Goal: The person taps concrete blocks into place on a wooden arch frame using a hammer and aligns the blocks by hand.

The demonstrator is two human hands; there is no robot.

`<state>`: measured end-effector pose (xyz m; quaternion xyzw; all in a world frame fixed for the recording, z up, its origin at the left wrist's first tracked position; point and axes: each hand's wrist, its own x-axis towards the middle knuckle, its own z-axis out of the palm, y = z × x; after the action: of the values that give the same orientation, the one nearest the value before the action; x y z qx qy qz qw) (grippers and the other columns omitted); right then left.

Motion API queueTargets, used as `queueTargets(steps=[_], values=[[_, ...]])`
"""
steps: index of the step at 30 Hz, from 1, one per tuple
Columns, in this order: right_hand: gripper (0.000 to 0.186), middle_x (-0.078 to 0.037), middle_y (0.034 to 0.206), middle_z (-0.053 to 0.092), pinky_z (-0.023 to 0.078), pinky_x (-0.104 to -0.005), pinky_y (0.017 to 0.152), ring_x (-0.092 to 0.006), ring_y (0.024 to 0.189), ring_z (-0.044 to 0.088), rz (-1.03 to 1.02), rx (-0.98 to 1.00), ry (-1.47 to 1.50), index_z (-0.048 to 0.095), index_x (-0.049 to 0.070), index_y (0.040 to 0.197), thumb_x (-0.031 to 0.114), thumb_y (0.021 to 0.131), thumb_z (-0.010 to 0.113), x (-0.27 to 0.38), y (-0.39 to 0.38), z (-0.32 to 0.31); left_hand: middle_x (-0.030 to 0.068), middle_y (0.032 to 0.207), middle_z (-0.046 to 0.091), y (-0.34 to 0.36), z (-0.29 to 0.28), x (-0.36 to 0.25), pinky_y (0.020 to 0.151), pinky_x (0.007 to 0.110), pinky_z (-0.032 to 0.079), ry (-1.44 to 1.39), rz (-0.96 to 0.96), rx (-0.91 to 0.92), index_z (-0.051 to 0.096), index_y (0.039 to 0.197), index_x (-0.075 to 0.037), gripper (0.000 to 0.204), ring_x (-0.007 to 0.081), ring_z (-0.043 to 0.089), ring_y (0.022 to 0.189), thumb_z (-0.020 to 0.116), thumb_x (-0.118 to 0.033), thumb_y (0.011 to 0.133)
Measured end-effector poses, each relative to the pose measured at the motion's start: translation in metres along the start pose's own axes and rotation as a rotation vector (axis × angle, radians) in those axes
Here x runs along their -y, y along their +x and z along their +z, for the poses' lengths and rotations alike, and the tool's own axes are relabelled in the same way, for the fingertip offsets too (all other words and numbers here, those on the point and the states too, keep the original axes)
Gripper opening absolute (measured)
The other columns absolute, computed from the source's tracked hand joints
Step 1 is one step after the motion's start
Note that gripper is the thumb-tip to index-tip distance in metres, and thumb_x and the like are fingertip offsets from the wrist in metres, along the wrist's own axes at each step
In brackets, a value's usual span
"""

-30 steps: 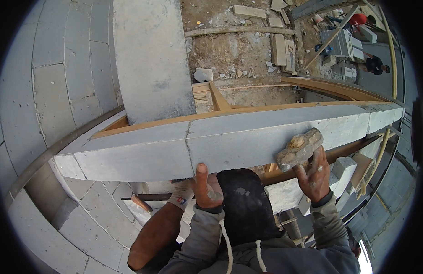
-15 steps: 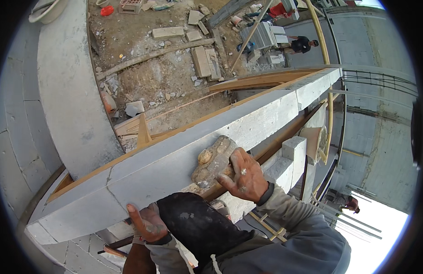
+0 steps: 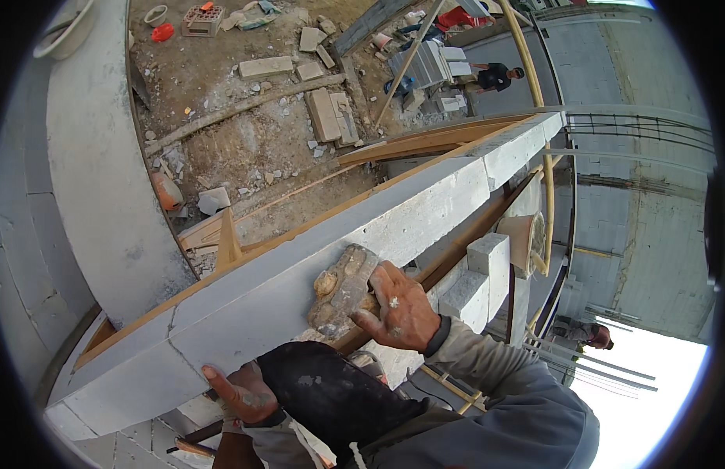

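Note:
My right hand [image 3: 405,306] is closed around the short handle of a club hammer [image 3: 343,291]. Its blocky head is crusted with grey mortar, and a rounded handle end pokes out of it. The head lies against the near face of a long row of pale grey blocks [image 3: 409,227]; whether it presses on them I cannot tell. Lower left, my left hand [image 3: 251,395] is at the lower edge of the same row, near a cracked joint. Its thumb stretches up over the block face, while the other fingers are mostly hidden.
A wooden board [image 3: 300,234] edges the row's far side. Loose blocks [image 3: 476,285] and a bucket [image 3: 523,238] stand to the right. Below, rubble and blocks [image 3: 323,116] lie on the dirt floor. A person [image 3: 495,76] is at the far right, another [image 3: 589,334] lower right.
The whole scene has shifted slightly left and down with my head. Both hands and the hammer keep about the same place against the blocks.

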<state>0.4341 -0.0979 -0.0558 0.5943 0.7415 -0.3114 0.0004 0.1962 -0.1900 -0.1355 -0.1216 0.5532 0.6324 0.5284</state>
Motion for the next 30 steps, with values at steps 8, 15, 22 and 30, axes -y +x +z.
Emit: queueTargets(steps=[8, 15, 22, 30], values=[[0.046, -0.019, 0.089, 0.047, 0.044, -0.0452, 0.070, -0.0367, 0.084, 0.053, -0.018, -0.037, -0.002, 0.044, -0.001, 0.104, 0.027, 0.075, 0.067, -0.001, -0.001, 0.001, 0.0139, 0.136, 0.036, -0.005, -0.007, -0.008, 0.104, 0.041, 0.033, 0.121, 0.081, 0.090, 0.021, 0.140, -0.004, 0.076, 0.0288, 0.042, 0.122, 0.057, -0.043, 0.087], [0.042, -0.020, 0.088, 0.047, 0.045, -0.0451, 0.070, -0.0375, 0.082, 0.053, -0.072, -0.139, 0.022, 0.044, -0.001, 0.100, 0.025, 0.075, 0.066, -0.004, -0.005, 0.005, 0.0142, 0.134, 0.040, -0.002, -0.010, -0.004, 0.103, 0.041, 0.034, 0.130, 0.160, 0.091, 0.029, 0.138, -0.005, 0.069, 0.0293, 0.043, 0.121, 0.059, -0.039, 0.086], [0.040, -0.020, 0.088, 0.048, 0.045, -0.0444, 0.070, -0.0374, 0.082, 0.054, -0.092, -0.247, 0.074, 0.045, -0.001, 0.098, 0.025, 0.077, 0.066, -0.009, -0.012, 0.010, 0.0158, 0.135, 0.038, 0.004, -0.036, 0.003, 0.103, 0.043, 0.033, 0.124, 0.171, 0.229, 0.030, 0.138, -0.005, 0.078, 0.0298, 0.042, 0.122, 0.066, -0.043, 0.080], [0.038, -0.016, 0.086, 0.050, 0.048, -0.0426, 0.066, -0.0344, 0.079, 0.056, -0.073, -0.344, 0.064, 0.049, 0.001, 0.099, 0.030, 0.079, 0.064, -0.014, -0.023, 0.020, 0.0145, 0.137, 0.036, 0.019, -0.057, 0.007, 0.102, 0.046, 0.033, 0.202, 0.127, 0.257, 0.028, 0.141, -0.011, 0.089, 0.0306, 0.038, 0.125, 0.073, -0.047, 0.073]])
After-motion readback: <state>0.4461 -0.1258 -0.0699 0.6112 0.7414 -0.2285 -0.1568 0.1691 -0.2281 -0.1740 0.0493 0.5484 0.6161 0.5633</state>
